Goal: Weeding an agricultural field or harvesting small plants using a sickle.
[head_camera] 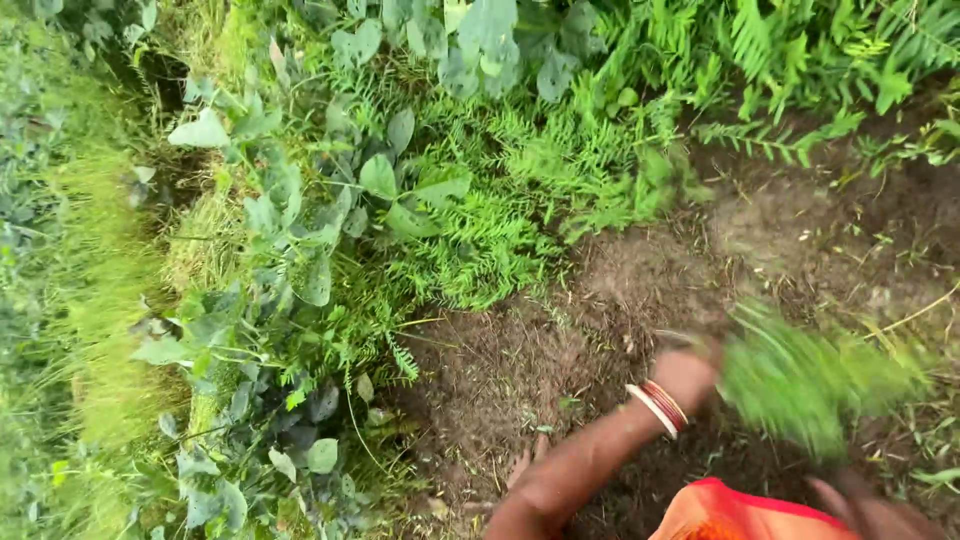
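The bunch of cut grass (800,385) sits low and right of centre, over the bare soil, blurred as if mid-swing. The left hand (685,378) is closed around its near end, the wrist ringed by red and pale bangles (657,405), the forearm running down toward the lower edge. A grip close to the stem ends, as here, looks the sound way to keep the loose blades together; a slacker hold would likely let them scatter. The right hand (865,510) shows only as a blur at the bottom edge, beside an orange-red sleeve (735,512); whether it is spread or closed I cannot tell, nor whether it holds anything.

Around the bunch lies a patch of dark bare soil (560,370), strewn with dry roots and a few stray blades, which gives open room to the left and above the hand. The patch ends at a wall of ferns (560,170) above and broad-leaved vines (290,230) to the left, with tall pale grass (100,300) beyond, well apart from the hands. More ferns crowd the upper right corner, so the free ground is mostly the middle band
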